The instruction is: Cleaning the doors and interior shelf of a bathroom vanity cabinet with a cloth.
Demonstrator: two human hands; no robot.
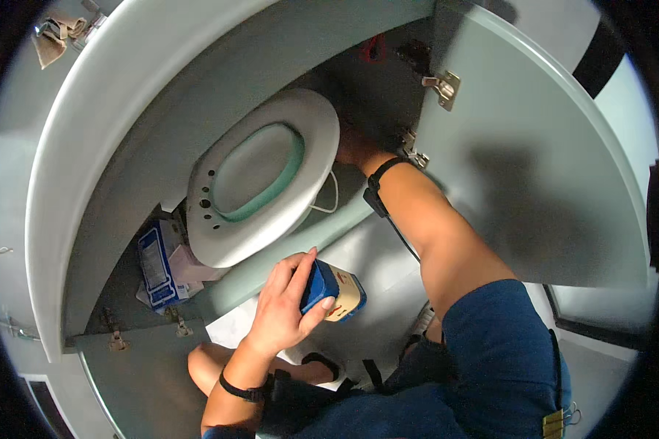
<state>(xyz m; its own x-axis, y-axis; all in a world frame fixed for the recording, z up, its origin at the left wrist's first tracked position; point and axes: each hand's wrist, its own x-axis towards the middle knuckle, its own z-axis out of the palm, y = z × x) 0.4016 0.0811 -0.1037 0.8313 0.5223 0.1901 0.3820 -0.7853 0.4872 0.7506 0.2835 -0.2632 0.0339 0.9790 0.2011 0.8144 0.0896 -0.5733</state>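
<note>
My left hand [285, 307] grips a blue and cream tin [347, 291] over the floor in front of an open cabinet. Its thumb and fingers press around the tin's blue end. My right hand [354, 147] reaches into the dark cabinet interior; shadow hides its fingers, so what it touches cannot be made out. Close to that hand, a white oval plastic basin [317, 123] with a wide rim, like a sitz bath, stands tilted in the cabinet. Several holes pierce one end of the rim, and a thin white loop [336, 192] sticks out at its side.
On the right the open cabinet door [527, 110] bears metal hinges [445, 90]; another door [143, 378] stands open at lower left. Blue and white packaging [159, 263] and a pale pink box [195, 264] sit beside the basin. A curved white countertop edge [60, 142] overhangs the cabinet.
</note>
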